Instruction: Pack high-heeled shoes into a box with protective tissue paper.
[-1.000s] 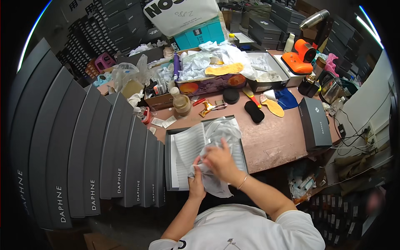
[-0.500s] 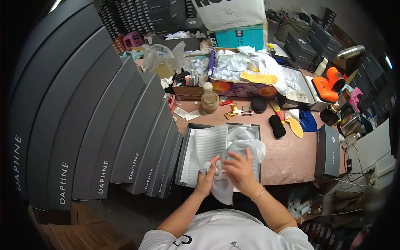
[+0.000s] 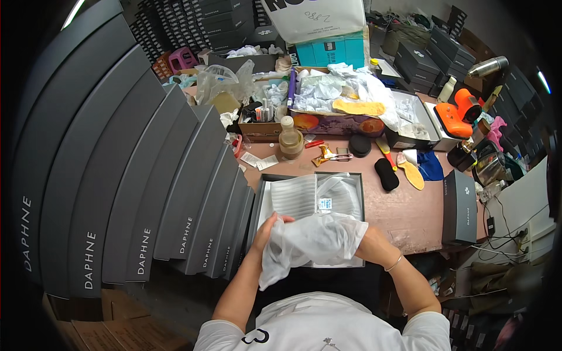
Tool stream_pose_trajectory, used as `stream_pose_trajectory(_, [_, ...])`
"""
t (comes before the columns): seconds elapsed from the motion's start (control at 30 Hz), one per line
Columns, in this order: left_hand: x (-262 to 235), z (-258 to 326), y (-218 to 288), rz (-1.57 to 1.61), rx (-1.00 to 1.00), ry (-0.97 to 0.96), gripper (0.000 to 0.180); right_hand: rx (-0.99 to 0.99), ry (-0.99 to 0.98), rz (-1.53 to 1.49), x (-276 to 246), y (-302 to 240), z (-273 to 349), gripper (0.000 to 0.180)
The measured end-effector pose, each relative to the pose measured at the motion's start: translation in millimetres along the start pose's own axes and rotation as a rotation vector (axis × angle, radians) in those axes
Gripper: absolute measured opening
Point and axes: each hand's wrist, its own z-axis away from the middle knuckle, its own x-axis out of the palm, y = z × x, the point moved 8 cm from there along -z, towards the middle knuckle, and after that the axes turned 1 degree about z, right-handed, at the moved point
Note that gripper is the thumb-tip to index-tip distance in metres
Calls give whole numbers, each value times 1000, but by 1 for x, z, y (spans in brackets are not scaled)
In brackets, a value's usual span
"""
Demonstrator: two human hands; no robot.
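A crumpled, see-through white bag (image 3: 310,243) is stretched between my two hands over the near part of an opened grey shoebox (image 3: 363,196). My left hand (image 3: 265,233) closes round the bag's left end, thumb side up. At its right end my right hand (image 3: 376,247) grips the edge; those fingers are partly hidden by the thin material. Whether anything is inside the bag, I cannot tell. In the box lie a ribbed white foam sheet (image 3: 293,196) and more thin white wrapping (image 3: 342,193), with a small white-and-blue packet (image 3: 325,203) on it.
Grey shoeboxes (image 3: 132,175) are stacked high at my left; another (image 3: 459,207) stands at the table's right edge. Across the table are a glue bottle (image 3: 290,139), a black sponge (image 3: 386,174), a yellow-handled brush (image 3: 386,153), yellow insoles (image 3: 413,174) and a carton of crumpled paper (image 3: 333,120).
My hands have moved apart, stretching the bunched bag out sideways. The right hand went from raised open fingers to the bag's right end. The small packet in the box now shows.
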Motion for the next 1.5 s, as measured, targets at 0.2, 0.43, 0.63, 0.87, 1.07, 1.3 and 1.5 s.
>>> stream_pose_trajectory(0.2, [-19,47,82,431,535,655,51,547,268,-438,-26,62,54,51])
stream_pose_trajectory(0.43, [64,59,113,-1311,991,312,40,664,543,-816,-32,105,72,49])
stream_pose_trajectory(0.63, [52,35,97,-1224,801,214,70,513,155,-790,-45,69,58,53])
stream_pose_trajectory(0.87, [121,49,-40,93,-482,-692,67,145,-326,-564,-31,29,-26,56])
stream_pose_trajectory(1.07, [103,36,-64,512,-307,-251,77,-54,200,-98,-10,-26,-26,49])
stream_pose_trajectory(1.3, [94,55,-49,480,-163,-25,78,-122,353,-26,39,-55,-17,37])
stream_pose_trajectory(1.5, [95,55,-60,524,-77,-36,81,-131,328,-44,50,-47,-24,49])
